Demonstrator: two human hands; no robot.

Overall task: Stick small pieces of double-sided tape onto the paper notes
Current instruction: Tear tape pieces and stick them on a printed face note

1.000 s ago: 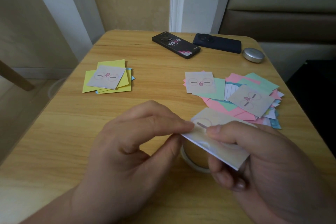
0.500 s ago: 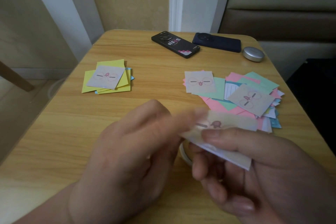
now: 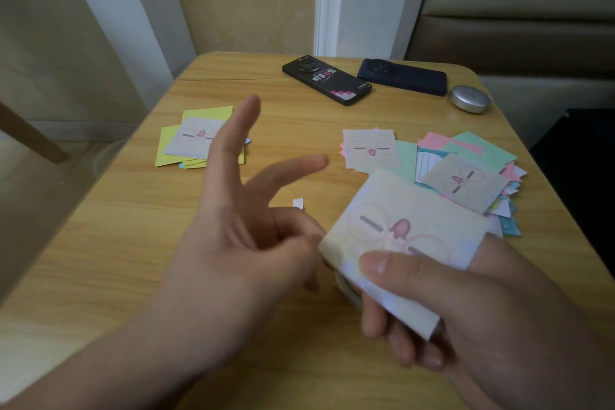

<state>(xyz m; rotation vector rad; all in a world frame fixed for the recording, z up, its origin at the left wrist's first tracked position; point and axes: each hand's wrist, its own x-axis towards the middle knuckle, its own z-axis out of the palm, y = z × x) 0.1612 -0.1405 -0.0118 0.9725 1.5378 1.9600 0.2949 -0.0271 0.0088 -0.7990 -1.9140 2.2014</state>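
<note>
My right hand (image 3: 466,309) grips a pale note (image 3: 409,236) printed with a cartoon face, thumb on its near edge and fingers beneath. My left hand (image 3: 239,243) hovers just left of the note, index and middle fingers stretched out. Its thumb and a curled finger pinch a small white piece of tape (image 3: 298,203). Part of a tape roll (image 3: 346,289) shows on the table under the held note. A yellow stack of notes (image 3: 186,146) lies at the far left. A loose spread of pink, green and face-printed notes (image 3: 466,170) lies at the right.
Two dark phones (image 3: 327,80) (image 3: 404,76) and a small round silver case (image 3: 470,99) lie along the far edge of the wooden table (image 3: 100,243). A padded seat stands beyond the table's right corner.
My left hand has let go of the note's edge, moved left and spread its fingers, with a small white piece at its fingertips. The right hand has tilted the note face up.
</note>
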